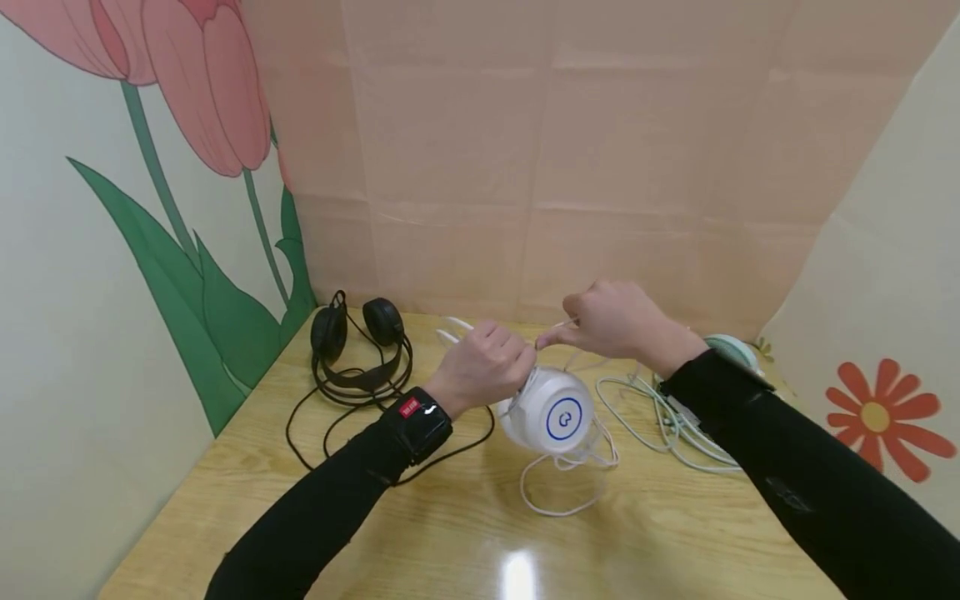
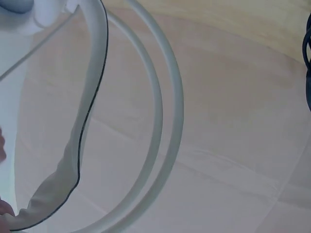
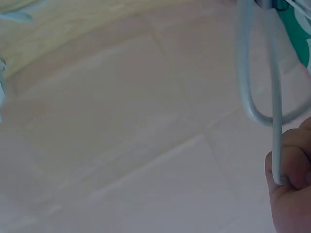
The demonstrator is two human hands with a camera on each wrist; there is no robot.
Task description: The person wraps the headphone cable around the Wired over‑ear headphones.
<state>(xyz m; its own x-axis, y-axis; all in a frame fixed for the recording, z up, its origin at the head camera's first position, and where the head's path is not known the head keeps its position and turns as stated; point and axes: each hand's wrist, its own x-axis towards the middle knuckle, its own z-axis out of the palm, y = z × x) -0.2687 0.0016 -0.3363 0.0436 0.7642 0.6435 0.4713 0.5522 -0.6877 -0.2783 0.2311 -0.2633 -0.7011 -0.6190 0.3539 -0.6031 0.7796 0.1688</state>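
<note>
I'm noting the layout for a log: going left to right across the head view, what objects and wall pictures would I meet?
Tulip picture → black headphones → white headphones → partly hidden mint-green item → red flower picture.

My white headphones [image 1: 538, 412] look like smooth plastic. Toward the far left corner of my glossy, wood-grained table [image 1: 442, 533], black headphones [image 1: 367, 379] look matt.

From above and behind the forearms [image 1: 322, 500] the head camera looks forward and down across the worktop [image 1: 420, 542], while both wrist cameras, close to the white headphones [image 1: 551, 421] and upside down with the worktop at the top, face the pink backdrop [image 1: 637, 167] all three views share.
</note>
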